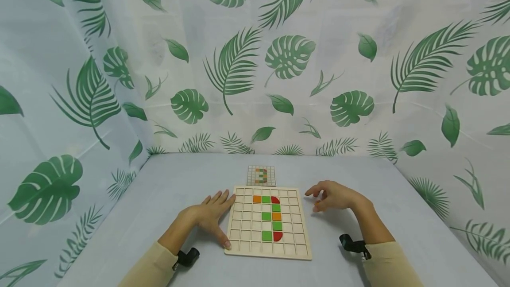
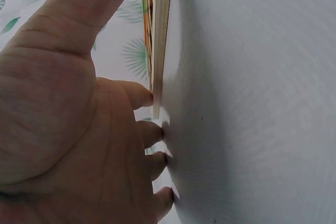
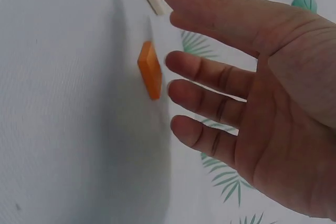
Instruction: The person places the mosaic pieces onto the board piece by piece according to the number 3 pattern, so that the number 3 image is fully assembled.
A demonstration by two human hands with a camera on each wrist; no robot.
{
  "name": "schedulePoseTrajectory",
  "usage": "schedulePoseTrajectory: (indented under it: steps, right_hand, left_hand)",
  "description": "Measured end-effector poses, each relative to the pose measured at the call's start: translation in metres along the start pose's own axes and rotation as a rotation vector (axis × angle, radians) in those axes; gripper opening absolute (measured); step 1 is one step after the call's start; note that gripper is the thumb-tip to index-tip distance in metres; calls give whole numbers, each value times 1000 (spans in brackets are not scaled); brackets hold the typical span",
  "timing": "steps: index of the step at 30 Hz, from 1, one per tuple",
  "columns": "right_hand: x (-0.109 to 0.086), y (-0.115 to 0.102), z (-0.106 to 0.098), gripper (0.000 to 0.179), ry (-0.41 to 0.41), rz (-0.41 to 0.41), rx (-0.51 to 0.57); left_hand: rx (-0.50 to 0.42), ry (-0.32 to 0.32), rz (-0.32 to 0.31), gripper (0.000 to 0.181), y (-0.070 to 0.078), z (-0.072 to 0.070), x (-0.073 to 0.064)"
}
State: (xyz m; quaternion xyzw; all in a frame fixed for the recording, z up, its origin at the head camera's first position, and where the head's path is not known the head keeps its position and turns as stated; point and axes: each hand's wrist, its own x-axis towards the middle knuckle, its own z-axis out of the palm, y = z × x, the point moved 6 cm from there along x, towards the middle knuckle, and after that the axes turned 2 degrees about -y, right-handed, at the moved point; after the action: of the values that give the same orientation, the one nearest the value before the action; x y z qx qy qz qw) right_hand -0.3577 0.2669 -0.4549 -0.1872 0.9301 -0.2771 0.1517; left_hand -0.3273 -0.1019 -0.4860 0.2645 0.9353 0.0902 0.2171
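A square wooden grid board (image 1: 242, 247) lies flat on the table, with orange, green and red tiles set in several of its cells. My left hand (image 1: 210, 214) is spread along the board's left side, thumb on the near left corner and index fingertip at the far part of that edge. Just right of the board hovers my right hand (image 1: 335, 195), fingers loosely bent and holding nothing. Below its fingertips an orange square tile (image 3: 150, 71) lies on the table; in the head view the hand hides it.
Directly behind the board lies a small pattern card (image 1: 251, 175) printed with a grid of coloured shapes. White fabric with green leaves (image 1: 291, 56) hangs at the back and sides of the pale table (image 1: 191, 167). Each wrist wears a black camera mount (image 1: 352, 245).
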Motion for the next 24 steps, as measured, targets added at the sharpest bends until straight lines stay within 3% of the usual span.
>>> schedulePoseTrajectory:
  steps: [9, 17, 24]
  right_hand:
    - [-4, 14, -1, 38, -13, -14, 18]
    - [-1, 19, 0, 26, -64, -90, 90]
    - [4, 20, 4, 23, -73, -64, 98]
  left_hand:
    - [2, 3, 6, 144, 2, -2, -2]
    - [-4, 0, -1, 144, 1, -1, -1]
    - [-10, 1, 4, 144, 0, -1, -1]
